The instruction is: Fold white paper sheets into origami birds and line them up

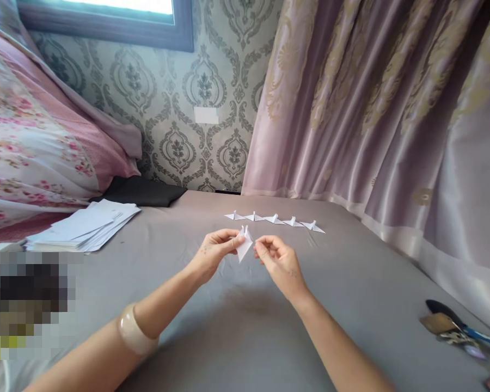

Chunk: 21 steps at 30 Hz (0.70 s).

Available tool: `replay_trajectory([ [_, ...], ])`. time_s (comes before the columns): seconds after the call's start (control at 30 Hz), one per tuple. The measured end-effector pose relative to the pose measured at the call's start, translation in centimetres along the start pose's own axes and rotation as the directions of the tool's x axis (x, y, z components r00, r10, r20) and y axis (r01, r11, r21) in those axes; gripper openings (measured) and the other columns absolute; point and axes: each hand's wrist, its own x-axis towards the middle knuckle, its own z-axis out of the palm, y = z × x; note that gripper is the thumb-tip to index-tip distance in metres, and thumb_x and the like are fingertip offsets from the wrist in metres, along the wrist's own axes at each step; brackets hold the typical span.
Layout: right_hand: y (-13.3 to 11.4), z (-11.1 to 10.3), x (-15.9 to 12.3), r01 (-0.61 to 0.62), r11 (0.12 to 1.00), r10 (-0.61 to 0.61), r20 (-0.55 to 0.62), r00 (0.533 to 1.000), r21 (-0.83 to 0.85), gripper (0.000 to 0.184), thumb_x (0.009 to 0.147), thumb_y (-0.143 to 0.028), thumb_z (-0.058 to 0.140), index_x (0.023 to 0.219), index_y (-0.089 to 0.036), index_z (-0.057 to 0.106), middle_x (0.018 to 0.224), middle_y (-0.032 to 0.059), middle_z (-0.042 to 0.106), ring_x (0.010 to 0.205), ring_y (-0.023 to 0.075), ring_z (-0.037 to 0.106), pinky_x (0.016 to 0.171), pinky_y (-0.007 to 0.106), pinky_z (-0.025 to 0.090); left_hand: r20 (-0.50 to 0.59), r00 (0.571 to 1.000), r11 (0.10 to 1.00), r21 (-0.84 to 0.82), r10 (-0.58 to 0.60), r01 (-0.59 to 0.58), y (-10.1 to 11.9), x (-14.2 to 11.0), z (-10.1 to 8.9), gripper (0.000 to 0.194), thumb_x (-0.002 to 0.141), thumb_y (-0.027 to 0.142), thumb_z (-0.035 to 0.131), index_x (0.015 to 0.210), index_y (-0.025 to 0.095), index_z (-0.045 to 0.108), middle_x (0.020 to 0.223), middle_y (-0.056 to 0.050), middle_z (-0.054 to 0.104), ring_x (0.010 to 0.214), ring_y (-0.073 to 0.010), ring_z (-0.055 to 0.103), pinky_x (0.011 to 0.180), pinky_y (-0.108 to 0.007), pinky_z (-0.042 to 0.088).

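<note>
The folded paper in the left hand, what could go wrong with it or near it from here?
The folded paper might slip, since the left hand pinches it at one side. Its pointed corner could bend if poked, as the right hand is close beside it. The row of five folded shapes sits just beyond the hands, so a bump could perhaps shift it.

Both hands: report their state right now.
Left hand: closed, holding the folded white paper.
Right hand: partly curled beside it; whether gripping, cannot tell.
</note>
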Motion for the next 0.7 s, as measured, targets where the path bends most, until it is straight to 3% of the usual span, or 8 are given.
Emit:
replay_trajectory([
  [0.2,2.0,0.5,-1.1,0.095,0.991,-0.105,-0.108,0.989,-0.099,0.016,0.082,-0.033,0.061,0.087,-0.018,0.062,0.086,0.0051,0.065,0.075,0.0156,0.062,0.062,0.025,0.048,-0.043,0.998,0.997,0.059,0.055,-0.052,-1.5,-0.4,2.0,0.021,0.067,0.029,0.081,0.082,0.017,0.073,0.081,-0.001,0.073,0.073,-0.0112,0.063,0.070,-0.020,0.049],
  [0.47,3.4,-0.5,-1.3,0.120,0.976,-0.146,-0.136,0.980,-0.184,0.011,0.082,-0.025,0.057,0.083,-0.018,0.065,0.090,0.0050,0.063,0.074,0.0140,0.060,0.059,0.024,0.046,0.030,0.987,0.947,0.279,0.156,-0.158,-3.0,0.1,3.6,0.016,0.076,0.028,0.072,0.088,0.018,0.076,0.093,-0.003,0.077,0.091,-0.0209,0.069,0.081,-0.027,0.055],
  [0.6,2.8,-0.6,-1.7,0.086,0.982,-0.112,-0.149,0.983,-0.168,0.013,0.082,-0.023,0.054,0.083,-0.019,0.066,0.092,0.0055,0.065,0.078,0.0152,0.060,0.061,0.024,0.046,0.088,0.958,0.844,0.456,0.272,-0.281,-4.1,-0.1,3.1,0.016,0.084,0.027,0.064,0.091,0.019,0.075,0.095,-0.002,0.076,0.090,-0.0215,0.071,0.080,-0.028,0.057],
  [0.7,2.2,-0.7,-1.8,-0.032,0.996,0.021,-0.130,0.991,-0.083,0.016,0.083,-0.028,0.055,0.085,-0.018,0.067,0.090,0.0055,0.068,0.080,0.0168,0.061,0.063,0.025,0.046,0.183,0.890,0.665,0.606,0.417,-0.436,-5.0,-0.1,2.2,0.020,0.089,0.026,0.059,0.101,0.020,0.072,0.101,-0.003,0.075,0.090,-0.0195,0.071,0.080,-0.026,0.057],
])
